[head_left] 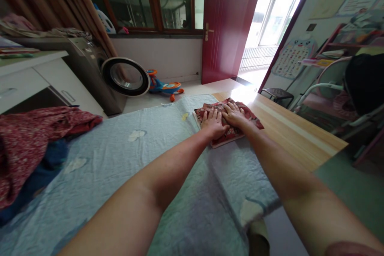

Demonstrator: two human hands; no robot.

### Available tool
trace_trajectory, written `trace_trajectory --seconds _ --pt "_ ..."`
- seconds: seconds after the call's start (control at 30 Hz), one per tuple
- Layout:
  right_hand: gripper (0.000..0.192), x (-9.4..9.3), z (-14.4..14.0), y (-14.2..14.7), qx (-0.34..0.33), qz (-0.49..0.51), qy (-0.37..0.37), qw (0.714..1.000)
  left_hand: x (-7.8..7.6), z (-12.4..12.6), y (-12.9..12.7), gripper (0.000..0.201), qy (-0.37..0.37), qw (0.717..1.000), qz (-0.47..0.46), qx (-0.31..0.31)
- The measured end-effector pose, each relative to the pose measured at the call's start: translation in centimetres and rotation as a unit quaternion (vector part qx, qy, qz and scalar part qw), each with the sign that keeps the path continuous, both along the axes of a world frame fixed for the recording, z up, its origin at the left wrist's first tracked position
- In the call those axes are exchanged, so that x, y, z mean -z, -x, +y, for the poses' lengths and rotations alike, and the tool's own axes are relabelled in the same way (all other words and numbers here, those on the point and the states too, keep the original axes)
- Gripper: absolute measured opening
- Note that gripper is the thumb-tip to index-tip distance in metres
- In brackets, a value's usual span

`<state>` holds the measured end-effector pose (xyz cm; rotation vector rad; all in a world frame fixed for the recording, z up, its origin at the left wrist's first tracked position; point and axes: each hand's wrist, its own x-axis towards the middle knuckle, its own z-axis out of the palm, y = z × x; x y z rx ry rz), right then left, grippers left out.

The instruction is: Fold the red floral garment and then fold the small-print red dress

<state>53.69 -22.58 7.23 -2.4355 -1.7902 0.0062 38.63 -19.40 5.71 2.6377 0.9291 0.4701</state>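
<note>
Red patterned cloth, folded into a flat bundle (232, 132), lies on the table, partly on the soft pale blue blanket (168, 132) and partly over the shiny light brown wooden top (282, 128). The left hand (213, 123) lies flat on it, fingers a little apart, gripping nothing. The right hand (233, 115) is flat on it too, just beside the left, open and not gripping. Well off to the left sits a crumpled red speckled cloth (30, 140) on dark blue cloth (52, 164).
</note>
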Motion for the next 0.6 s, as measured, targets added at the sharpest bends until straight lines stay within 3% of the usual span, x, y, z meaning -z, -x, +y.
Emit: trace_trajectory --seconds 0.17,0.43,0.6 --pt "0.057 1.9 0.1 -0.1 0.028 0.039 0.003 0.999 1.5 0.0 0.0 0.089 0.023 0.999 0.044 0.017" --pt "0.061 1.7 0.6 -0.2 0.051 0.069 0.033 0.996 1.0 0.3 0.5 0.085 0.006 0.996 0.089 0.017" --pt "0.065 1.7 0.5 0.0 0.059 0.078 0.029 0.995 0.3 2.5 3.4 0.071 -0.026 0.996 0.084 -0.016"
